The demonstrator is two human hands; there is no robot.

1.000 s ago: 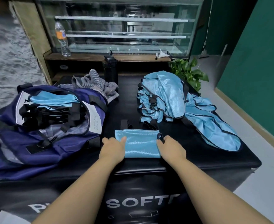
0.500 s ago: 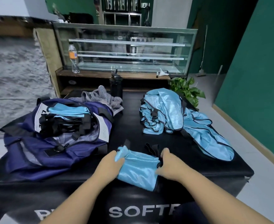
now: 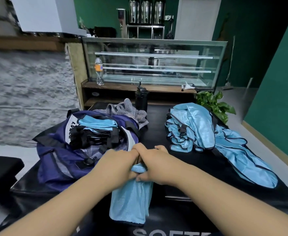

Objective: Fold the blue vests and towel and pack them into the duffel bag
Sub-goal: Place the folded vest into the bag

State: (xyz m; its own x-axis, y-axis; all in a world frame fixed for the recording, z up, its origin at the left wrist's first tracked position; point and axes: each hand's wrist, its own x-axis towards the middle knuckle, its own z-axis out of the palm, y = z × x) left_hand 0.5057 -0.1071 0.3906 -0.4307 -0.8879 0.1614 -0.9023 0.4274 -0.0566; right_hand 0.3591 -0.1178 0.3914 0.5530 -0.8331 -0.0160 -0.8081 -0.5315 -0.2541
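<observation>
Hands pinched together, left hand [image 3: 117, 166] and right hand [image 3: 158, 165] gripping folded vest [image 3: 131, 201] by top edge, dangling over table [image 3: 225, 169] front, beside duffel bag [image 3: 58, 160]. Risk: slippery fabric unfolds mid-carry, snags bag straps.

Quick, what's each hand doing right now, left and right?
Left hand: closed on the top of the folded blue vest.
Right hand: closed on the same vest.

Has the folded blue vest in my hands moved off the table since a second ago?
Yes. The folded vest lay flat on the black table; now both hands hold it up together, and it hangs past the near edge.
</observation>
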